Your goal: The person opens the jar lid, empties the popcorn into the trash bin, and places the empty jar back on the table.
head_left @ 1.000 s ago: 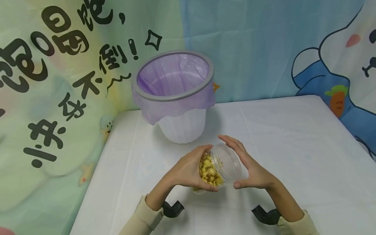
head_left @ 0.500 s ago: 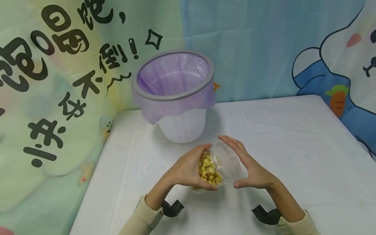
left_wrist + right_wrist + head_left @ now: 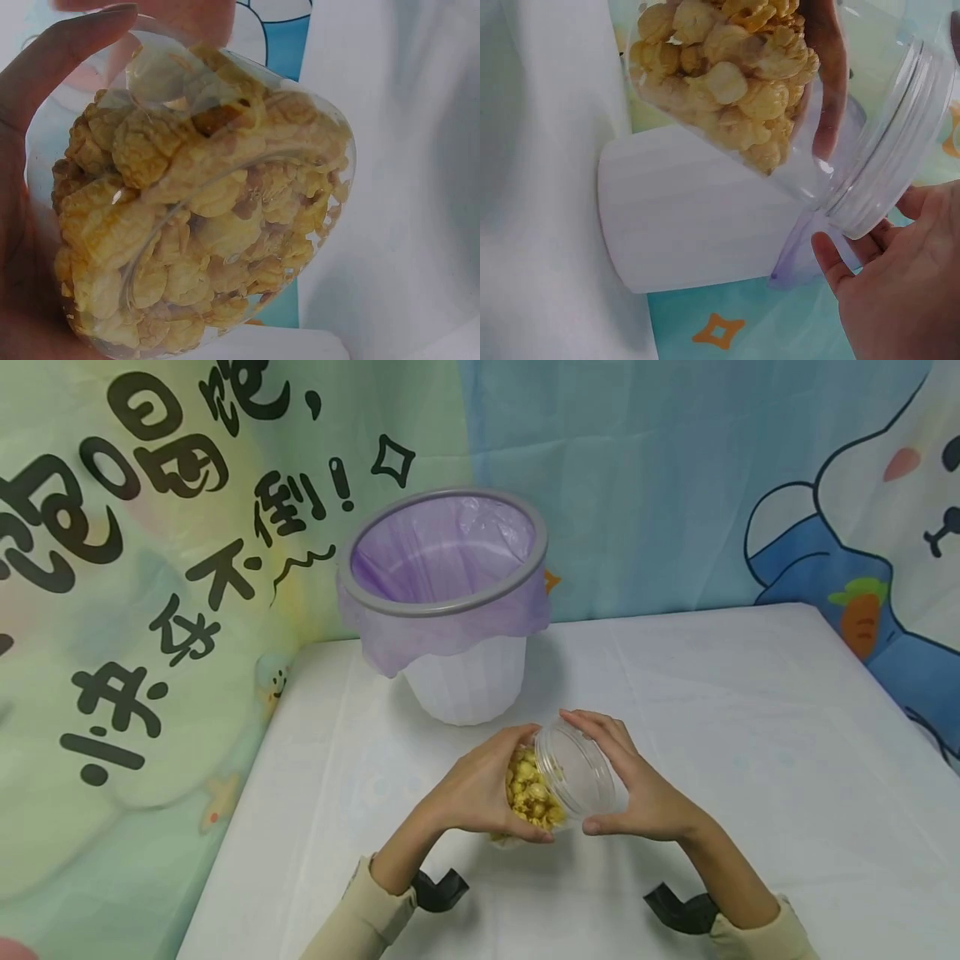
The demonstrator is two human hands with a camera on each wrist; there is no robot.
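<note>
A clear plastic jar point(image 3: 202, 225) partly filled with yellow popcorn point(image 3: 534, 793) is held tilted above the white table, its top toward the right. My left hand point(image 3: 480, 789) grips the jar's body from the left, thumb on the near side and fingers on the far side. Over the jar's top sits a clear ridged lid point(image 3: 585, 772). My right hand point(image 3: 648, 785) spans this lid from the right, thumb at its near edge and fingers at its far edge. In the right wrist view, the right fingertips point(image 3: 826, 247) lie right at the lid's rim.
Behind the hands stands a white wastebasket point(image 3: 468, 685) with a grey rim ring and a purple bin liner point(image 3: 442, 631) folded over it. A white cloth covers the table point(image 3: 750, 735). Printed curtains point(image 3: 637, 485) hang along the back and left.
My right thumb and fingers have come in closer around the lid. The jar and left hand have shifted very slightly left. The wastebasket has not moved.
</note>
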